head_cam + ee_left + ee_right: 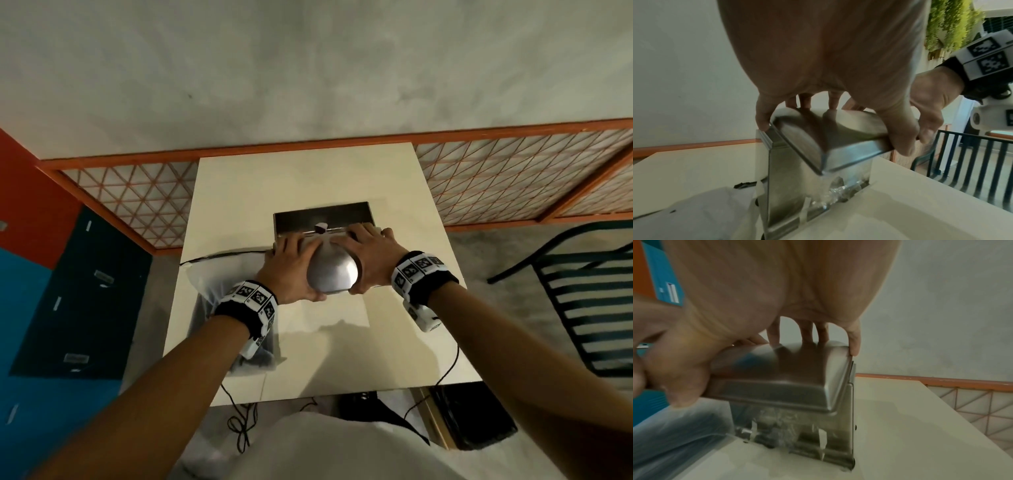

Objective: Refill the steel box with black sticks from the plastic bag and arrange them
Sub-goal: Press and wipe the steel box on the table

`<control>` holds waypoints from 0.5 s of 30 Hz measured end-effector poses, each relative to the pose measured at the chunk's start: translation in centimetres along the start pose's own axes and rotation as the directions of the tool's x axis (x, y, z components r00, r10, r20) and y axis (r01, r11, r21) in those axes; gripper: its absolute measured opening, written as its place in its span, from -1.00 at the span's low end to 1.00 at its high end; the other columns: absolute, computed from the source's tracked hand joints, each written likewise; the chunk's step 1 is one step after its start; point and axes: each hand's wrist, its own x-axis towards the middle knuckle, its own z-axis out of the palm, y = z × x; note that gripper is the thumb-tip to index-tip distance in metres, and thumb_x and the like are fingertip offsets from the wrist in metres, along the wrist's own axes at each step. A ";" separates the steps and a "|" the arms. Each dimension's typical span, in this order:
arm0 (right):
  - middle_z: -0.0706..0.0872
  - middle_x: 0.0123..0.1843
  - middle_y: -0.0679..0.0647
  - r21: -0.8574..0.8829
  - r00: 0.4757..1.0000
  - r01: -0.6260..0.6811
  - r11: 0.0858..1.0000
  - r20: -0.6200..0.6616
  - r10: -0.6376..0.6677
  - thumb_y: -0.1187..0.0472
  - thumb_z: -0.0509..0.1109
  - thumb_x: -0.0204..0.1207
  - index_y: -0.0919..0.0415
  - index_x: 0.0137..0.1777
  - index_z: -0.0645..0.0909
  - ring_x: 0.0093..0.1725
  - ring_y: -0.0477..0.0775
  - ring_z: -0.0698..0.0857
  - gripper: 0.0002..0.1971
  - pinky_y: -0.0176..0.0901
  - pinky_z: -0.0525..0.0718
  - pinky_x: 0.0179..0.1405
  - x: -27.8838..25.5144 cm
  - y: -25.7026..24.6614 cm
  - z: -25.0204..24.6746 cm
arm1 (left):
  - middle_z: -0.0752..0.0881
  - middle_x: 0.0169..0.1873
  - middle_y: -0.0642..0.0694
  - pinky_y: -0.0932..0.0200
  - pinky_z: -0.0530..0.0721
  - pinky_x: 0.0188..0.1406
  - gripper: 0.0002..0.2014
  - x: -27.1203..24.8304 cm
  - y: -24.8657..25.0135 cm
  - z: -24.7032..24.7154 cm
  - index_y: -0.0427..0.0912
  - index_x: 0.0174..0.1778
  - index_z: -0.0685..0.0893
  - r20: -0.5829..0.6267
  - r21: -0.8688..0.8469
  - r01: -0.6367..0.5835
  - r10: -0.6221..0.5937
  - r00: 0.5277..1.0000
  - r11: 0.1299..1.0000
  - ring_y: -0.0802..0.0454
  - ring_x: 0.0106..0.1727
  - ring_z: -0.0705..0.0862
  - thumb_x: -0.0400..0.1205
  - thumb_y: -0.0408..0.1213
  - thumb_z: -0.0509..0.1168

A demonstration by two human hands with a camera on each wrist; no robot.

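A steel box [322, 216] stands mid-table with its top uncovered and a dark inside. Both hands hold its domed steel lid [332, 274] tilted over the box's near side. My left hand [291, 267] grips the lid's left edge and my right hand [368, 257] grips its right edge, thumbs under the front rim. In the left wrist view, the left hand [828, 65] spans the lid [828, 134] above the box wall [785, 178]. The right wrist view has the right hand [777, 288] on the lid [787, 374]. A plastic bag [219, 284] with dark sticks lies left of the box.
The cream table [325, 359] has bare surface near its front edge. A black cable [239, 421] hangs off that edge. A dark slatted chair [589, 308] stands to the right. A lattice barrier [496, 181] runs behind the table.
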 end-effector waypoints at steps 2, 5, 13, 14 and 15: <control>0.32 0.51 0.04 -0.006 1.000 -0.006 1.000 0.007 0.006 -0.43 0.55 -0.13 -0.26 0.60 0.08 0.46 0.26 0.35 0.23 0.38 0.47 0.27 -1.4 -0.3 0.6 | 0.22 0.58 -0.15 -0.41 0.46 0.49 0.24 -1.0 0.5 0.6 0.15 0.68 0.09 0.011 0.004 -0.027 0.027 1.000 1.000 -0.28 0.60 0.25 0.16 0.39 0.61; 0.30 0.51 0.07 -0.025 0.999 -0.041 0.999 0.024 0.041 -0.44 0.56 -0.10 -0.22 0.61 0.09 0.47 0.27 0.34 0.23 0.38 0.46 0.29 -3.9 -0.8 1.9 | 0.20 0.58 -0.14 -0.37 0.44 0.52 0.23 -2.3 1.5 1.8 0.15 0.69 0.07 0.040 0.001 -0.076 0.076 0.996 0.997 -0.26 0.61 0.22 0.20 0.33 0.62; 0.30 0.53 0.08 0.055 0.985 -0.081 0.995 0.159 0.072 -0.42 0.54 -0.08 -0.23 0.62 0.07 0.46 0.27 0.34 0.21 0.36 0.48 0.29 -8.6 -0.4 6.4 | 0.13 0.59 -0.07 -0.29 0.50 0.51 0.24 -3.7 4.9 5.9 0.13 0.72 0.00 0.219 -0.033 -0.147 0.151 0.964 0.989 -0.23 0.63 0.16 0.24 0.25 0.62; 0.31 0.50 0.08 0.067 0.981 -0.087 0.994 0.181 0.074 -0.41 0.55 -0.09 -0.23 0.62 0.06 0.44 0.27 0.35 0.22 0.35 0.49 0.28 -9.0 -0.3 7.2 | 0.15 0.56 -0.07 -0.28 0.52 0.48 0.24 -3.7 5.5 6.6 0.13 0.72 -0.01 0.239 -0.024 -0.149 0.151 0.959 0.989 -0.23 0.60 0.19 0.24 0.25 0.61; 0.32 0.48 0.08 0.079 0.976 -0.095 0.992 0.205 0.077 -0.40 0.56 -0.09 -0.23 0.62 0.05 0.42 0.27 0.37 0.23 0.35 0.50 0.26 -9.5 0.1 8.0 | 0.18 0.53 -0.08 -0.26 0.54 0.45 0.23 -3.6 6.4 7.4 0.13 0.72 -0.01 0.257 -0.010 -0.155 0.152 0.954 0.988 -0.23 0.56 0.22 0.24 0.25 0.60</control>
